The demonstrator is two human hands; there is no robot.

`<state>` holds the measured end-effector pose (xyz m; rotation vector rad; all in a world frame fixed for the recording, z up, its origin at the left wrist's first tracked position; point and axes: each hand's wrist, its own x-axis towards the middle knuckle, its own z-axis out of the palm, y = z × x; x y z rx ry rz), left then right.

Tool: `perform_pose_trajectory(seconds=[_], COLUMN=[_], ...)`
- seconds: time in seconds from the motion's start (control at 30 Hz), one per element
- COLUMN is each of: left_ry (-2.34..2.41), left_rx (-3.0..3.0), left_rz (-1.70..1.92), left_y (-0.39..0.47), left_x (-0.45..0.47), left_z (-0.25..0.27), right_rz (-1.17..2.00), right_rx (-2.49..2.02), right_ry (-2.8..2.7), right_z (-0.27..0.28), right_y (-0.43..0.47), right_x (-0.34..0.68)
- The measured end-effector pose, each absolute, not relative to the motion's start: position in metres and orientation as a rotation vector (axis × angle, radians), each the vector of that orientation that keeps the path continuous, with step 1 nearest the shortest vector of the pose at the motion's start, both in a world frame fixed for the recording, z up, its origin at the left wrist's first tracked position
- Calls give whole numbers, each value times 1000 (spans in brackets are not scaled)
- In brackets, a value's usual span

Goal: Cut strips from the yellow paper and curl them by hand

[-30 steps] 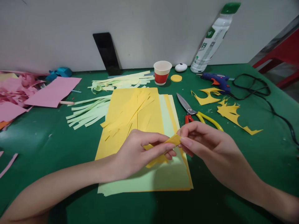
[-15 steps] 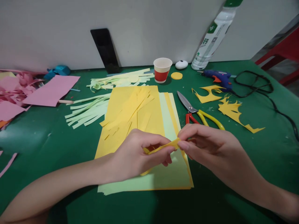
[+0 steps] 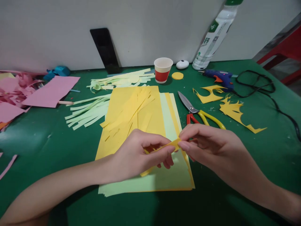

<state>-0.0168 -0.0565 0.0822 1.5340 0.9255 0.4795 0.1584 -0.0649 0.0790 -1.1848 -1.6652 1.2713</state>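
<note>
A narrow yellow paper strip (image 3: pixel 174 144) is stretched between my two hands, above the stacked paper. My left hand (image 3: pixel 143 153) is closed on it, pinching with thumb and fingers; part of the strip is hidden inside the hand. At the strip's right end, the thumb and forefinger of my right hand (image 3: pixel 207 146) pinch the tip. Beneath lie a yellow sheet (image 3: pixel 117 135) with loose yellow strips (image 3: pixel 138 106) on top, and pale green sheets (image 3: pixel 169 179). Beyond my right hand rest scissors (image 3: pixel 190 106) with red and yellow handles.
Yellow offcuts (image 3: pixel 237 113) and a blue glue gun (image 3: pixel 218 78) with a black cord lie at right. A paper cup (image 3: pixel 162 73), white bottle (image 3: pixel 211 40) and black phone (image 3: pixel 105 50) stand at the back. Green fringed paper (image 3: pixel 91 113) and pink paper (image 3: pixel 54 91) are at left.
Both hands hold nearly the same position, still pinching the yellow strip. The left fingers and the strip have shifted very slightly; the whole view has moved a touch.
</note>
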Motion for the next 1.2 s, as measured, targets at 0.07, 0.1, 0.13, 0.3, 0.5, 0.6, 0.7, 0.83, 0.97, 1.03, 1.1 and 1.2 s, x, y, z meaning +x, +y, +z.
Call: perform_pose_trajectory(seconds=[0.07,0.1,0.13,0.3,0.5,0.6,0.7,0.83,0.97,1.03,1.1,1.2], left_ry=[912,906,900,872,850,859,858,842,835,837,839,839], left_rx=[1432,1380,1332,1171,1132,1155,1176,1168,1201,1240,1256,1246], left_rz=[463,457,455,450,405,384,367,356,299,281,282,286], left_y=[-56,-56,-55,-55,-55,-55,-56,-56,-57,-56,-56,-56], left_x=[-17,-18,-18,-19,-19,-19,-17,-16,-17,-18,-18,-18], left_z=[82,82,82,82,84,85,85,85,84,83,82,81], right_rz=[1325,1361,1394,1436,1361,1362,1427,1517,1608,1625,1614,1593], right_rx=[-1184,-1181,-1179,-1165,-1050,-1001,-1025,-1020,-1011,-1071,-1121,-1119], right_ry=[-1667,-1664,-1657,-1681,-1886,-1919,-1941,-1943,-1953,-1959,-1957,-1965], right_z=[79,80,80,81,82,81,81,80,78,77,77,77], right_y=[-64,-64,-64,-63,-65,-66,-67,-69,-68,-67,-66,-65], right_x=[160,161,162,166,165,165,166,167,168,168,168,169])
